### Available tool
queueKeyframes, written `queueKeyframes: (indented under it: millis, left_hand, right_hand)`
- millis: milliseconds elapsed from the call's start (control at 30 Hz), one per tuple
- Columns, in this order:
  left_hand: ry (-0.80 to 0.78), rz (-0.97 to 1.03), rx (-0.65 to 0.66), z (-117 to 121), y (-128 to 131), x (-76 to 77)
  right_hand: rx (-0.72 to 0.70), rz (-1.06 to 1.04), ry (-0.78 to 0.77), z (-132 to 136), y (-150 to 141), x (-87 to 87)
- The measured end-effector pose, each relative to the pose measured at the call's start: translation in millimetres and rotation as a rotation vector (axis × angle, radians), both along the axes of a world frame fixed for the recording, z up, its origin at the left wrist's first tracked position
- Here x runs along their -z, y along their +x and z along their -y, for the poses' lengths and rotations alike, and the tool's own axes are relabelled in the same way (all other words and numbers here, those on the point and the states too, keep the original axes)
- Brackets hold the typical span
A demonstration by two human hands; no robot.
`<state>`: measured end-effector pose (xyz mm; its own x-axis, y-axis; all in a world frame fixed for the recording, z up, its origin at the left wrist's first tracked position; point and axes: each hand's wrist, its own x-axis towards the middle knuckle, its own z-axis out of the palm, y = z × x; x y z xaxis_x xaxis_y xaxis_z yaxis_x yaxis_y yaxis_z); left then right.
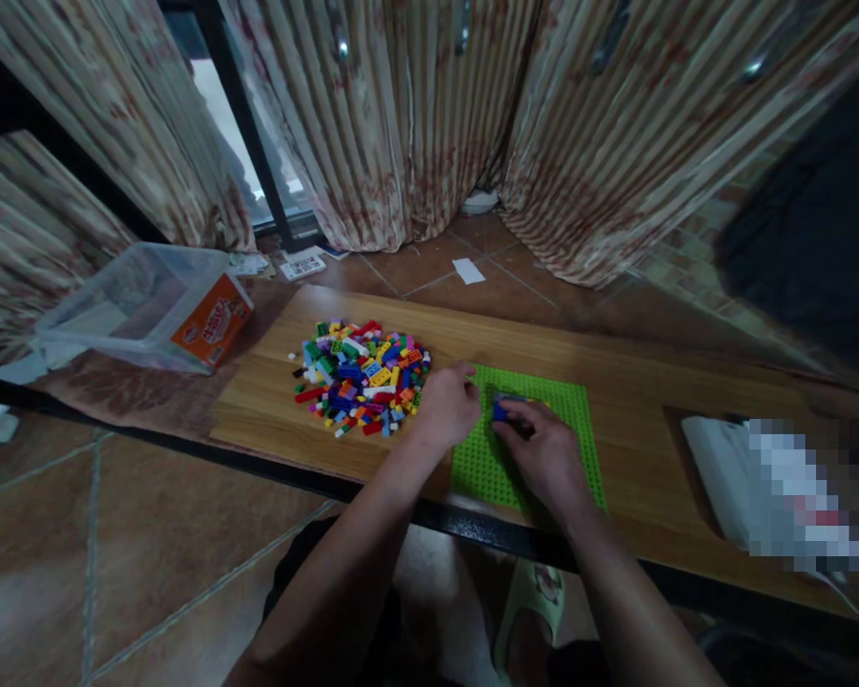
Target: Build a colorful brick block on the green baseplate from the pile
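Note:
A green studded baseplate lies on the wooden bench top. Over its middle, my right hand has thumb and fingers closed at a small blue brick. Part of a grey piece and a bit of yellow show beside those fingers, mostly covered by the hand. My left hand is between the baseplate's left edge and a pile of mixed coloured building bricks. Its fingers are curled inward, and whatever they may hold is hidden.
A clear plastic bin with an orange label stands at the bench's left end. To the right is a white package, partly blurred out. Curtains hang behind, and a paper slip lies on the tiled floor beyond the bench.

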<state>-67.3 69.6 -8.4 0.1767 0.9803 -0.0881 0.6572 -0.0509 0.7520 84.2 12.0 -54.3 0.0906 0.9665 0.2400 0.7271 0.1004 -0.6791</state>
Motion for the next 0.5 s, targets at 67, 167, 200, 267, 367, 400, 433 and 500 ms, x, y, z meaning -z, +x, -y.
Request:
queueKeyframes:
  millis: [67,167,200,267,367,400,433,500]
  left_hand:
    - [0.007,0.000,-0.001,0.3,-0.9,0.3]
    - [0.009,-0.003,0.008,0.8,-2.6,0.2]
    - [0.010,-0.003,0.011,0.9,-3.3,0.1]
    - [0.010,-0.003,0.015,1.0,-4.6,-0.1]
    - [0.011,-0.009,0.011,1.2,-5.5,1.0]
    - [0.014,-0.010,0.012,1.5,-5.4,1.7]
    - [0.018,-0.011,0.015,1.8,-5.2,2.4]
    - [0.025,-0.015,0.028,2.6,-4.6,3.8]
  right_hand:
    - [-0.002,-0.001,0.015,-0.4,0.5,1.4]
    - [-0.008,-0.011,0.034,-0.7,1.9,4.8]
    - [-0.006,-0.014,0.038,-0.7,2.6,6.2]
    - [0.002,-0.018,0.036,-0.7,3.8,8.8]
    - [0.001,-0.009,0.046,-0.4,4.7,11.5]
    - [-0.004,0.001,0.060,0.0,4.6,12.1]
    - [-0.012,0.016,0.078,0.5,4.1,12.7]
    - [-0.031,0.073,0.118,2.5,2.4,14.0]
